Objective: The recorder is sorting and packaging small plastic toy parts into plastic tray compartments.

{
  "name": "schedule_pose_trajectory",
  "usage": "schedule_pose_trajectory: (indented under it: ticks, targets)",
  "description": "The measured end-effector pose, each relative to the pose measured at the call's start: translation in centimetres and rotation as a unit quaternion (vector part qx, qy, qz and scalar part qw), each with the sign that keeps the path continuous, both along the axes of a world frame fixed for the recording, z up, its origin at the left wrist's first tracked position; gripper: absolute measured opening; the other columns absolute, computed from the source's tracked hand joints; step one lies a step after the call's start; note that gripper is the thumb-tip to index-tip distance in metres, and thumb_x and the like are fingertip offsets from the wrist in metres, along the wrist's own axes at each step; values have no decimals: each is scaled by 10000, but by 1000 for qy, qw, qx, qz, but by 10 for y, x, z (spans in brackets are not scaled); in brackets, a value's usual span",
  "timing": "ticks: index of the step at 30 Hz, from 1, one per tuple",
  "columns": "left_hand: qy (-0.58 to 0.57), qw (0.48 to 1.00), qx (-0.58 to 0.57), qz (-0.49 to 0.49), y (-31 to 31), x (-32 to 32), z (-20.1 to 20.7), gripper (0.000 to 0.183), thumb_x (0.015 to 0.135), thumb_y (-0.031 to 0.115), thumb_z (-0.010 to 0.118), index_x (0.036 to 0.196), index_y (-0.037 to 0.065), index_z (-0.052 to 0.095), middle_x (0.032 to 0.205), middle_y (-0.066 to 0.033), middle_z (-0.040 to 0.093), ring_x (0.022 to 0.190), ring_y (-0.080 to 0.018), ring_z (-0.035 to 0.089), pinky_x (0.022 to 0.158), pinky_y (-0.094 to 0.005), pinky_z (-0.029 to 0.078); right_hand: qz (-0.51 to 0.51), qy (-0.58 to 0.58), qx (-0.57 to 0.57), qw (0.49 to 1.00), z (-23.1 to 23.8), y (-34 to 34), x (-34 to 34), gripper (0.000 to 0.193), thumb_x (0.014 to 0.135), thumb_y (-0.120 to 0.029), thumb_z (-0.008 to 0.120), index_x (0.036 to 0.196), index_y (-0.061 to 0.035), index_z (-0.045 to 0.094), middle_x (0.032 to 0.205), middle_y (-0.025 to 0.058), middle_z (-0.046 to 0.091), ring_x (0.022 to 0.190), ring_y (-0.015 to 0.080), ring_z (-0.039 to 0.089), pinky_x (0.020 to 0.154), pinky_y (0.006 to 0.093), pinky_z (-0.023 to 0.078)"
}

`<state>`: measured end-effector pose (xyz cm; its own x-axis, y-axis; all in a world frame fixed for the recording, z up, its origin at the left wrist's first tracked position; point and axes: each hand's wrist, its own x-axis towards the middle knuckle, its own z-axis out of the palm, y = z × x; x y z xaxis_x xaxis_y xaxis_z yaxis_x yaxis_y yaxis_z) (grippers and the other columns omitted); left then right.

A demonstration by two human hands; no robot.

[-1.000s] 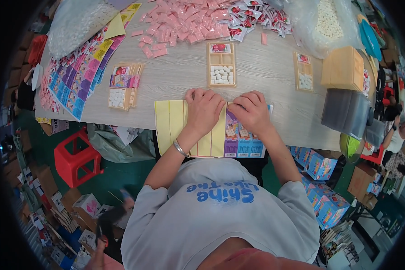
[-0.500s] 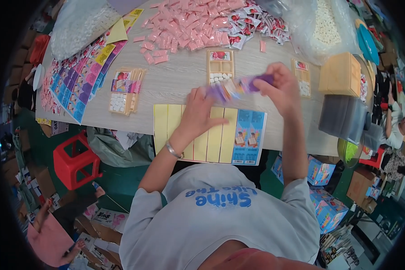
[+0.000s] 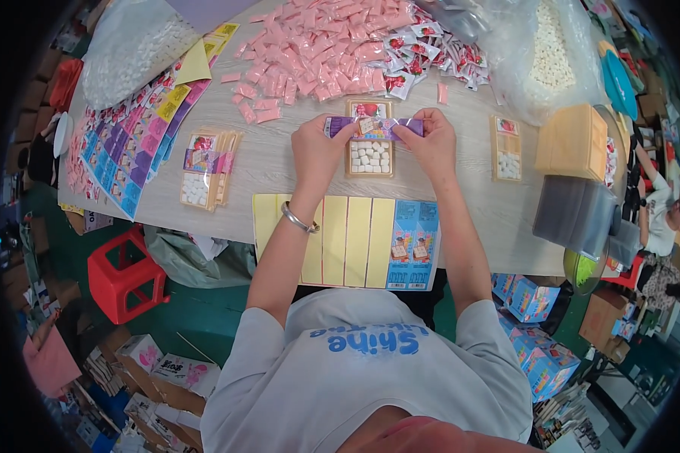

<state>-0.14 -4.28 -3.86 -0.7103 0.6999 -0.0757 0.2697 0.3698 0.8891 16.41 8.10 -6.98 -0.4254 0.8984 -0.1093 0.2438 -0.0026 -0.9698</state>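
A purple printed label strip (image 3: 373,127) stretches between my two hands across a shallow clear-lidded tray (image 3: 370,174) of white marshmallows. My left hand (image 3: 317,153) pinches the strip's left end between thumb and fingers, and my right hand (image 3: 434,148) pinches the right end. Above the strip, a strawberry-printed sachet shows in the tray's far part. Whether the strip touches the tray, I cannot tell. Nearer me lies a label sheet (image 3: 334,241), with yellow bare backing on its left and two blue labels (image 3: 413,245) on its right.
Trays with purple labels (image 3: 206,170) are stacked at left; another filled tray (image 3: 508,149) lies at right. Pink packets (image 3: 317,45) and strawberry sachets (image 3: 423,49) heap at the far side. Beige containers (image 3: 572,136) and a grey bin (image 3: 570,211) crowd the right edge.
The purple strip, blurred and slanted before, is now straight and level over the tray. My left hand has left the label sheet and taken the strip's left end; my right hand has moved left.
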Motion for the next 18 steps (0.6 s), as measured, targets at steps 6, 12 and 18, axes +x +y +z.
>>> schedule_pose_trajectory:
  ticks: [6,12,18]
  targets:
    - [61,990,-126,-28,2,4,11,335,732,305,853,794,4,722,672,-151,686,628,-323,670,618,-413,513,-9,-115,77,990,14,-10,-6,301,787,-70,814,949,-18,566,792,74,720,683,90,661,592,246,517]
    - [74,995,-60,9,2,12,-6,334,751,307,835,860,17,710,697,-85,694,651,-213,679,630,-352,512,-7,-119,87,989,22,-17,-9,320,780,-88,822,962,-17,569,782,72,717,681,90,653,610,251,508]
    - [-78,995,56,33,1,26,-13,483,780,174,825,1190,30,613,1024,-133,707,908,-225,707,777,-365,562,1,-10,37,999,-2,-11,6,226,854,-66,759,985,-19,581,890,61,708,774,89,655,667,245,523]
